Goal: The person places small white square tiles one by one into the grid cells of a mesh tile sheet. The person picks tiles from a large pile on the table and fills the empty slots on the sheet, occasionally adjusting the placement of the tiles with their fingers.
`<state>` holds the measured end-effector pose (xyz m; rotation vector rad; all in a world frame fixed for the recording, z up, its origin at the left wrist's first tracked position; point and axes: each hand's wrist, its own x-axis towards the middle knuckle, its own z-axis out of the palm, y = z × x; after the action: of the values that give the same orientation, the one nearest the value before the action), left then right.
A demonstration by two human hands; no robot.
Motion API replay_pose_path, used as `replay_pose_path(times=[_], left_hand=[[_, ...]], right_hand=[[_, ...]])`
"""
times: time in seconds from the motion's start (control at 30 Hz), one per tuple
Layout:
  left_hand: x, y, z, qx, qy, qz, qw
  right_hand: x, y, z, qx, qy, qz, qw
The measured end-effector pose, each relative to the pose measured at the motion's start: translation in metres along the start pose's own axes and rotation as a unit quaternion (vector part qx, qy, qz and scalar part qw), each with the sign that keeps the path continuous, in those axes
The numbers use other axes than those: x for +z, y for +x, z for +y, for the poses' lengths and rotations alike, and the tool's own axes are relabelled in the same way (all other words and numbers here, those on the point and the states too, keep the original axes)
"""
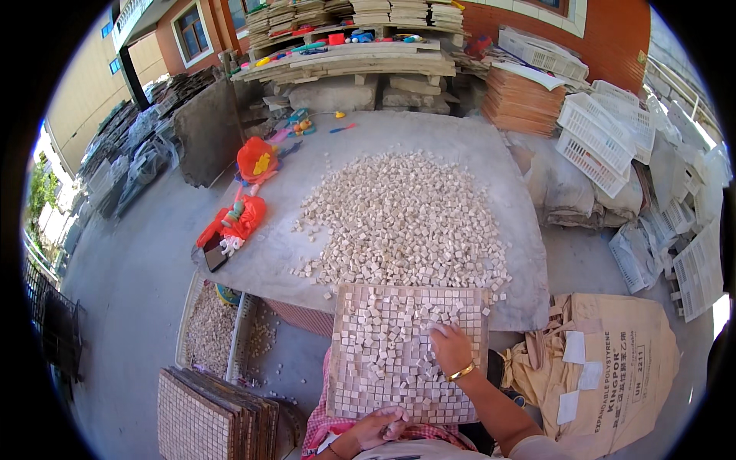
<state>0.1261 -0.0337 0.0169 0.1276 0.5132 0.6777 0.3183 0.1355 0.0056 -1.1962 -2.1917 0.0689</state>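
A square gridded tray [343, 303] lies in front of me, partly filled with small pale stone mosaic cubes [369, 360]. Some cubes sit in the cells, while others lie loose on top. My right hand [451, 349], with a gold bangle at the wrist, reaches over the tray's right half. Its fingers are bent together down among the cubes; whether one is pinched between them is hidden. At the tray's near edge, my left hand [381, 426] is curled closed, and its contents cannot be made out. Beyond the tray spreads a large heap of loose cubes [406, 215].
The heap rests on a grey slab table [529, 261]. Red plastic bags [244, 218], toys and a phone [215, 257] lie along its left side. Lower left are a crate of cubes [211, 326] and stacked filled trays [195, 418]. A printed sack [613, 368] lies at right, below white crates [598, 138].
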Motion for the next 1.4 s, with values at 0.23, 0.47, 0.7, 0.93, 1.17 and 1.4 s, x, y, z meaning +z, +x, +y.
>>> replay_pose_path(times=[0.23,0.47,0.7,0.93,1.17,1.4], left_hand=[[-0.002,-0.001,-0.001,0.006,-0.007,0.008,1.0],[0.0,0.0,0.0,-0.003,-0.013,0.014,1.0],[0.0,-0.001,0.0,0.002,-0.007,0.009,1.0],[0.001,0.0,0.003,0.0,-0.008,0.013,1.0],[-0.009,0.0,0.001,0.017,-0.041,0.021,0.999],[0.027,0.004,0.016,0.089,-0.004,0.164,0.982]], right_hand=[[-0.01,0.004,-0.002,-0.01,-0.029,0.005,1.0],[-0.005,0.0,-0.007,-0.016,-0.005,-0.005,1.0],[-0.008,-0.002,-0.013,0.006,-0.011,-0.052,0.999],[-0.004,0.012,-0.004,-0.002,0.02,-0.049,0.999],[-0.009,0.022,0.001,0.077,0.087,-0.115,0.986],[-0.055,0.004,-0.058,0.054,0.296,-0.294,0.907]])
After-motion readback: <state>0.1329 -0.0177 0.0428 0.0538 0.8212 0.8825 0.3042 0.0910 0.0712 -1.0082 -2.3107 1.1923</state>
